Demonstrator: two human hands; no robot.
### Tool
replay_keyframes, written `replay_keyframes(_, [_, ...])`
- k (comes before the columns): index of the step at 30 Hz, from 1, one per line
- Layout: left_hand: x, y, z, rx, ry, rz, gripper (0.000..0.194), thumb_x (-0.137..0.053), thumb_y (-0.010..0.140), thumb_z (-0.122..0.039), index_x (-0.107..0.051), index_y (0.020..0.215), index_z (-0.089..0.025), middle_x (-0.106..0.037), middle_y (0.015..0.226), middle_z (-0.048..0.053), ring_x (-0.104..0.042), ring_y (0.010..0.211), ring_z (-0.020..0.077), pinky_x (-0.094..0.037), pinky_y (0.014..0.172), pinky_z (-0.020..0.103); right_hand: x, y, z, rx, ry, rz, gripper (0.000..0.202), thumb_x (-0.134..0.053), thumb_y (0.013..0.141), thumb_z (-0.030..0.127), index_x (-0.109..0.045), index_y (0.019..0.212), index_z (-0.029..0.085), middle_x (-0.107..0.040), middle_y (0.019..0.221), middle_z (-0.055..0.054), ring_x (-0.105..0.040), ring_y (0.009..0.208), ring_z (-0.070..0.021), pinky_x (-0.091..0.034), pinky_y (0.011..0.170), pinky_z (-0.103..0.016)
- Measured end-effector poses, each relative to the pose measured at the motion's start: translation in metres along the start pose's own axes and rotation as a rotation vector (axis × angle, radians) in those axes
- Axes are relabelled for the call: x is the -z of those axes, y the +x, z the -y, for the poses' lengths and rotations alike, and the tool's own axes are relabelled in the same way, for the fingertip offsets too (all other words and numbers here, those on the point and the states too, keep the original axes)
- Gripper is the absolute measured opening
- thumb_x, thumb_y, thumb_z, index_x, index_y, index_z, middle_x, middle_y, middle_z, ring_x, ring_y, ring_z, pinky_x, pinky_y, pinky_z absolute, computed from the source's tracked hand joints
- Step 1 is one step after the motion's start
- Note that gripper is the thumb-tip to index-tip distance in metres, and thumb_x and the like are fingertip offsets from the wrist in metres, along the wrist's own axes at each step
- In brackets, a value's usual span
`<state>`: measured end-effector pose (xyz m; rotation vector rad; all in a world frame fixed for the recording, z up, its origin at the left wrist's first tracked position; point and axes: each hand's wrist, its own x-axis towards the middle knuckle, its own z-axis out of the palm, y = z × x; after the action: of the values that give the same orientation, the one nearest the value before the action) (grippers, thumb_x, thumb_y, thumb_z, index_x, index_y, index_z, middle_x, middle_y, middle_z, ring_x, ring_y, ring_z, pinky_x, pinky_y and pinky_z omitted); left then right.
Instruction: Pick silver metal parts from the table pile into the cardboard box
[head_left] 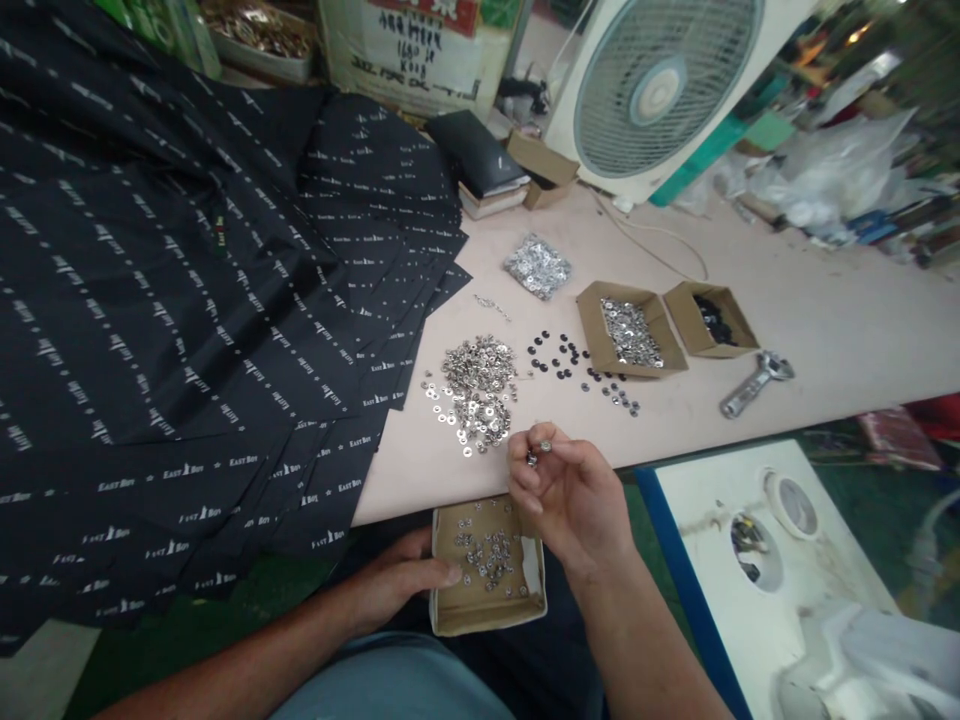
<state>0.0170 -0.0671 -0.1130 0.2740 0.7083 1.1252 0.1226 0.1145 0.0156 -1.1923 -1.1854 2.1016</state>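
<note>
Head view: clasping the tray (487, 618) by its left wall in the left hand (409, 580), thumb inside, other fingers partly hidden; pinching small metal pieces (545, 446) in the curled right hand (577, 495), near the table's (825, 320) front edge, with room before the metal tool (757, 383). Impossible to count within that grip. Cut off at lower right: white machine (862, 650)

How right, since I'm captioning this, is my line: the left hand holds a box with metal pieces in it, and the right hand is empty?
Not quite: the right hand is not empty. The head view shows it holding small metal parts. The left hand does hold a box with metal pieces in it.
</note>
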Motion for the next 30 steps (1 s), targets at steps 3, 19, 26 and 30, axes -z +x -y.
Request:
replay_keyframes(3, [0.0, 0.0, 0.002, 0.0, 0.013, -0.005, 0.055, -0.075, 0.08, -0.03, -0.071, 0.133, -0.016, -0.077, 0.13, 0.014, -0.069, 0.121, 0.0384, -0.045, 0.113, 0.054, -0.003, 0.001, -0.001, 0.016, -0.07, 0.004, 0.022, -0.055, 0.083, 0.044, -0.063, 0.088, 0.023, -0.06, 0.08, -0.003, -0.039, 0.054, -0.0137, -0.028, 0.043, -0.025])
replay_keyframes(19, [0.002, -0.001, 0.002, -0.011, -0.002, -0.002, 0.058, -0.073, 0.081, -0.025, -0.068, 0.138, -0.017, -0.078, 0.13, 0.012, -0.066, 0.128, 0.038, -0.043, 0.116, 0.053, -0.016, -0.002, -0.016, 0.402, -0.922, -0.079, 0.01, -0.066, 0.087, 0.028, -0.07, 0.079, 0.024, -0.05, 0.06, 0.005, -0.046, 0.057, -0.0142, -0.039, 0.058, -0.028])
replay_keyframes(26, [-0.001, -0.001, -0.003, -0.008, 0.001, -0.002, 0.058, -0.075, 0.08, -0.031, -0.07, 0.136, -0.016, -0.077, 0.131, 0.013, -0.068, 0.123, 0.0376, -0.046, 0.114, 0.052, -0.001, 0.0, 0.002, 0.022, 0.087, 0.035, 0.015, -0.062, 0.076, 0.036, -0.058, 0.084, 0.024, -0.058, 0.083, -0.001, -0.041, 0.059, -0.0135, -0.028, 0.044, -0.023])
replay_keyframes(30, [-0.001, -0.002, -0.001, 0.002, 0.013, -0.014, 0.058, -0.074, 0.08, -0.03, -0.069, 0.136, -0.017, -0.077, 0.132, 0.013, -0.069, 0.122, 0.0372, -0.046, 0.112, 0.052, -0.004, 0.003, 0.0, 0.038, -0.077, -0.002, 0.019, -0.061, 0.083, 0.043, -0.063, 0.087, 0.024, -0.054, 0.076, 0.001, -0.035, 0.054, -0.0126, -0.025, 0.044, -0.025])
